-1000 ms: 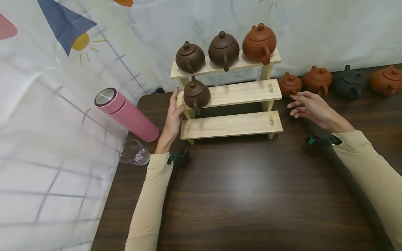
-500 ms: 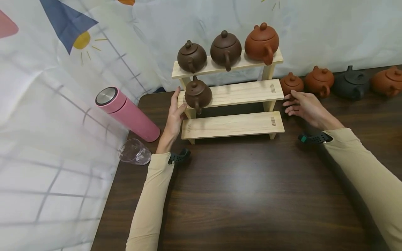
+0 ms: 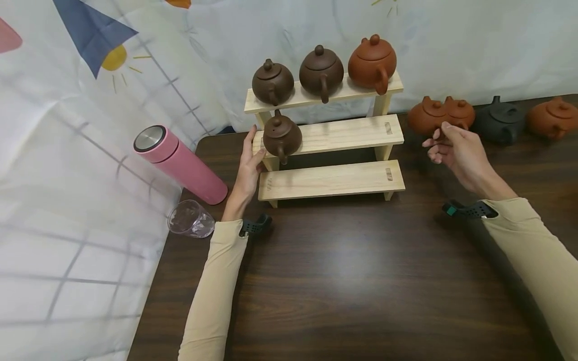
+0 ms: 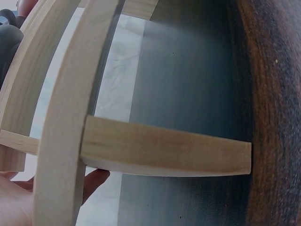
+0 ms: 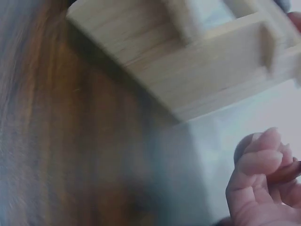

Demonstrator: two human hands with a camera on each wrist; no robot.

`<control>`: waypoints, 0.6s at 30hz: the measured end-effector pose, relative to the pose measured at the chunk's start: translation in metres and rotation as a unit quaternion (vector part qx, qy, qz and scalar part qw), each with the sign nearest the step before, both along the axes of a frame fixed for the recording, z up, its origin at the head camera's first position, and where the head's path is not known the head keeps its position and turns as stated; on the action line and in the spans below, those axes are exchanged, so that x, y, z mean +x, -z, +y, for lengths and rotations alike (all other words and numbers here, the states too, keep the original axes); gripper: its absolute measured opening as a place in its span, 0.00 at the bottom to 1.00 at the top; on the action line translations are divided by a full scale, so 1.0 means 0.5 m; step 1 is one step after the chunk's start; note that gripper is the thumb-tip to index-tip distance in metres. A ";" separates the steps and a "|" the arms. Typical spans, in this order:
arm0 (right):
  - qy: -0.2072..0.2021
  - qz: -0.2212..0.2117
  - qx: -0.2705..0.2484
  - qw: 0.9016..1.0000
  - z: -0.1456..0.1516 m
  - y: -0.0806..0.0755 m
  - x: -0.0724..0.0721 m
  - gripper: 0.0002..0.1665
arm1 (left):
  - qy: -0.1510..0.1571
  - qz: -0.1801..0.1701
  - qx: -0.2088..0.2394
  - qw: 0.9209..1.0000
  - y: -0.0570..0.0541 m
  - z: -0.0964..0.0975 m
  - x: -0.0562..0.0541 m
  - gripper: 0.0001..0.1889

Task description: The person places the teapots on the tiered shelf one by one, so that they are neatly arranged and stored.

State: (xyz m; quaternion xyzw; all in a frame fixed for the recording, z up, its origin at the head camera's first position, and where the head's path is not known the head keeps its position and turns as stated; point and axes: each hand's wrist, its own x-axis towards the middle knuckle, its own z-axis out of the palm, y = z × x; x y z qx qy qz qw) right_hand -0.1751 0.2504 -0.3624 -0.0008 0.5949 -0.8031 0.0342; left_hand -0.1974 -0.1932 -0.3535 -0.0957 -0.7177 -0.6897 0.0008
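My right hand (image 3: 467, 155) pinches the handle of a small reddish-brown teapot (image 3: 422, 118). The pot is raised and overlaps a second reddish teapot (image 3: 465, 111) behind it. In the right wrist view, curled fingers (image 5: 261, 162) surround the brown handle (image 5: 284, 173); most of the pot is out of frame. My left hand (image 3: 247, 173) grips the left end of the middle shelf (image 3: 347, 135) of a three-tier wooden stand, thumb in front. Next to that thumb sits a dark brown teapot (image 3: 282, 134). A fingertip (image 4: 97, 179) shows beside the stand's leg (image 4: 164, 147) in the left wrist view.
On the top shelf stand two dark brown teapots (image 3: 321, 70) and a reddish one (image 3: 372, 60). The bottom shelf (image 3: 331, 181) is bare. A black teapot (image 3: 498, 120) and another reddish teapot (image 3: 552, 118) are at right. A pink flask (image 3: 191, 173) and a clear glass (image 3: 191, 219) stand left.
My right hand has closed on the small reddish teapot's handle and lifted it, shifting it right in view. My left hand stays at the stand.
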 end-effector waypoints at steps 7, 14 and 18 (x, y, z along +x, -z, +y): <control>0.008 0.075 -0.030 0.997 0.018 -0.098 0.043 0.20 | 0.003 -0.001 0.003 1.000 -0.003 -0.005 0.004 0.36; -0.029 0.121 0.001 0.992 0.002 -0.159 0.096 0.20 | 0.007 0.000 0.000 1.000 -0.004 -0.004 0.006 0.36; -0.075 0.113 0.009 0.991 -0.027 -0.170 0.117 0.19 | 0.009 0.000 0.002 1.000 -0.004 0.001 0.003 0.36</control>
